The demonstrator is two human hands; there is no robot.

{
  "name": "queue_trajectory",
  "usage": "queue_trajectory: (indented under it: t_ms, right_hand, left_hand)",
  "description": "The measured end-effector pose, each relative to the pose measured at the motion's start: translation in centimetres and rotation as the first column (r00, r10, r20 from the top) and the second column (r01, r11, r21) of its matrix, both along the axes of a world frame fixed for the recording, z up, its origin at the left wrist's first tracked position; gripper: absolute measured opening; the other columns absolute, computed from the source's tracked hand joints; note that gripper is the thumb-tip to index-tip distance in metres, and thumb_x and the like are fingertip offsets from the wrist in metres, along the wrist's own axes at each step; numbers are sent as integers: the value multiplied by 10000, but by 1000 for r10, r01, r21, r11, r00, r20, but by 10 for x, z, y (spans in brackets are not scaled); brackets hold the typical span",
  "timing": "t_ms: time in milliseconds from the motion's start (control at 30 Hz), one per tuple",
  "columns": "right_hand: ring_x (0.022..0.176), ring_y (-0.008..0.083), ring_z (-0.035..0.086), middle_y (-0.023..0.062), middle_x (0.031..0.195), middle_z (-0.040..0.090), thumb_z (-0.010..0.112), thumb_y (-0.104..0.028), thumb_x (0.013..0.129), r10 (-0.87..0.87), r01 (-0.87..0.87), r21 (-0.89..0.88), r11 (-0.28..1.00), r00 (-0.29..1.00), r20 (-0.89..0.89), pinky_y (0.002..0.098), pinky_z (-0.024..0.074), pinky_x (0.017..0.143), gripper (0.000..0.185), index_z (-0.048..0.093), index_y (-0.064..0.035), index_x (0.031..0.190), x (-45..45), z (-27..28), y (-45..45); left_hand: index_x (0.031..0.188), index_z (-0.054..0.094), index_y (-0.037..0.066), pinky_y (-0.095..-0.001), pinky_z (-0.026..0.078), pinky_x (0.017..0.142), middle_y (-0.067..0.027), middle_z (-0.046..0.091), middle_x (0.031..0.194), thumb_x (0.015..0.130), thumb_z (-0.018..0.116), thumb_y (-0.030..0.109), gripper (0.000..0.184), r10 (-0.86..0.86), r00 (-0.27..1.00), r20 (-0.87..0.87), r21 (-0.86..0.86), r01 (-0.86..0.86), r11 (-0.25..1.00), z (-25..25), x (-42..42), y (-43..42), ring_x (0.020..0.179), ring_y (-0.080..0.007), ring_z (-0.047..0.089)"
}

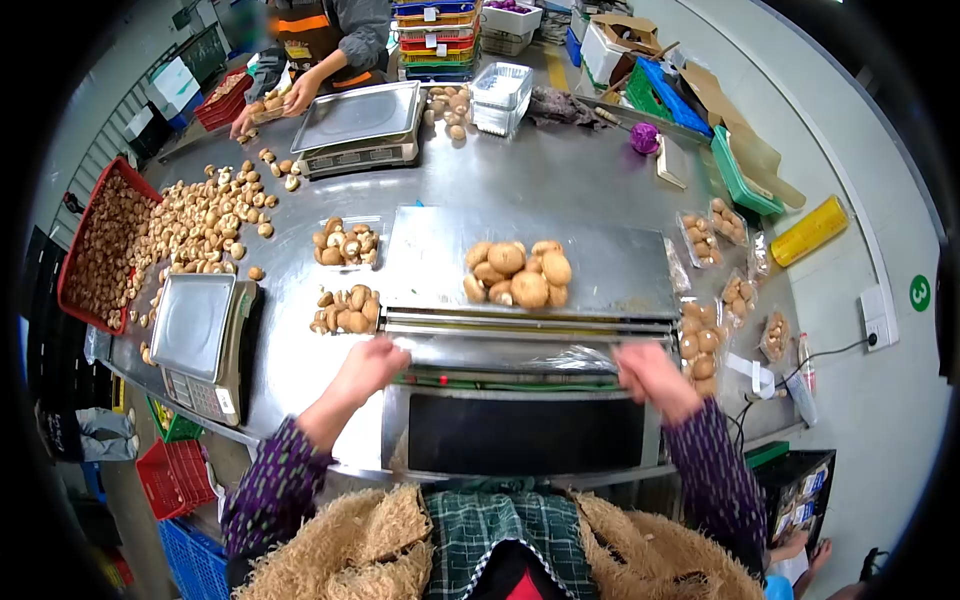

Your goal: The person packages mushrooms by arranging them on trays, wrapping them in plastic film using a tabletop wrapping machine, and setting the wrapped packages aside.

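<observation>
My left hand is closed in a pinch at the left end of the wrapping machine. My right hand is pinched shut at the other end. Clear plastic film stretches across between them, crinkled and shiny near the right hand. Just beyond the film, a pile of large brown mushrooms sits on the machine's metal top; any tray beneath them is hard to see. Left of the machine stand two packs of smaller mushrooms, a farther pack and a nearer pack.
A red crate spills loose mushrooms on the left. Nearby are a near scale and a far scale. Wrapped mushrooms and a yellow roll lie right. A co-worker's hands handle mushrooms at the back.
</observation>
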State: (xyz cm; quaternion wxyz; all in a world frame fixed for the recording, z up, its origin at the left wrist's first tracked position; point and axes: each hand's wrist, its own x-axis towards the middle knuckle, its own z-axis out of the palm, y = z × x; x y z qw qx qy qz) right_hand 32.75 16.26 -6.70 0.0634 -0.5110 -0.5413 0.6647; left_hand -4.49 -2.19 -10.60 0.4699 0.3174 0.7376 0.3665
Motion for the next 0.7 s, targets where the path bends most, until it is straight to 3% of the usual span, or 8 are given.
queue_trajectory:
  t_ms: [100,167,233,267,300,367,567,700]
  right_hand:
    - [353,113,353,46,505,467,489,-266,964,-258,117,-380,918,902,-347,221,264,353,367,472,-61,660,10,35,-39]
    - [356,133,339,63,546,490,451,-245,981,-131,83,-101,991,622,-772,273,288,333,352,463,-75,673,-17,66,-17]
    - [751,174,558,128,846,612,449,-141,932,-213,230,-146,962,301,-930,295,441,592,258,449,-90,679,-75,76,42]
    - [993,186,586,155,1025,648,463,-103,913,-297,393,-183,901,251,-921,315,483,759,223,462,-73,693,-107,83,70]
    - [1006,198,589,174,1068,639,480,-111,911,-277,482,-64,874,385,-880,323,478,788,202,505,-45,721,-133,55,106]
    - [1027,210,587,185,1129,626,521,-140,911,-271,506,178,844,689,-672,324,462,848,198,585,4,792,-151,-36,145]
    - [1001,159,581,79,1138,637,575,-210,922,159,-19,715,699,979,-130,273,445,872,203,668,-30,922,-132,-72,137]
    - [954,123,563,25,1078,621,547,-284,952,314,-207,338,918,901,-300,261,441,859,246,626,-81,1065,-116,-31,129]
  left_hand:
    - [641,476,103,-262,321,366,11,351,487,927,507,179,297,123,703,701,-106,-69,992,56,15,-36,375,-131,332]
    - [639,458,99,-283,324,321,-12,355,488,950,432,197,327,-217,767,604,488,-141,861,122,22,3,334,-154,322]
    - [687,488,79,-372,543,682,-115,574,684,950,408,204,302,-417,533,736,669,-480,568,126,1,77,736,-255,641]
    - [729,521,56,-411,485,906,-180,660,911,940,445,199,266,14,700,714,561,-583,587,147,16,119,1002,-273,623]
    - [978,656,26,-386,426,992,-187,645,1136,966,483,225,264,-215,860,463,802,-303,514,104,-13,167,1076,-254,605]
    - [1059,664,3,-373,390,1026,-173,613,1224,958,520,248,301,59,998,38,700,-69,711,8,-32,223,1164,-262,565]
    - [1051,652,-3,-302,449,901,-37,653,1060,964,551,220,260,91,792,-603,532,315,786,-53,-15,188,949,-127,591]
    - [1069,586,43,-230,464,651,-27,628,923,960,547,343,322,-269,951,155,419,183,889,-6,-9,162,724,-43,536]
